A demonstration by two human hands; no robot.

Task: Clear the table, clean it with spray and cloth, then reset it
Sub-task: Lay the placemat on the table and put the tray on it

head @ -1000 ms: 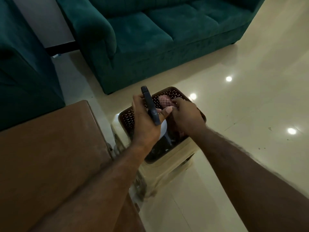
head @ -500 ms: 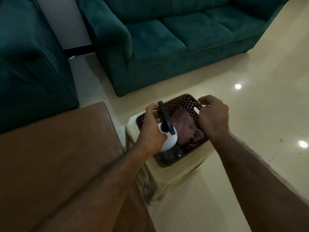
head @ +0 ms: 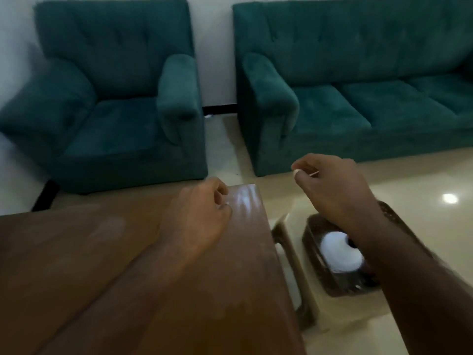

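Note:
The brown wooden table fills the lower left, its top bare and glossy. My left hand hovers over the table's far right corner, fingers loosely curled, holding nothing. My right hand is raised above the floor to the right of the table, fingers loosely bent and empty. Below my right forearm sits the brown perforated basket on a beige plastic stool. The white spray bottle lies inside the basket. The cloth is hidden from view.
A teal armchair stands behind the table at the left, and a teal sofa at the right, with a gap of cream tiled floor between them. Glossy floor extends to the right of the stool.
My left hand let go of the spray bottle, which now rests in the basket. Both hands lifted out of the basket, the left moving over the table. The view tilted up toward the seats.

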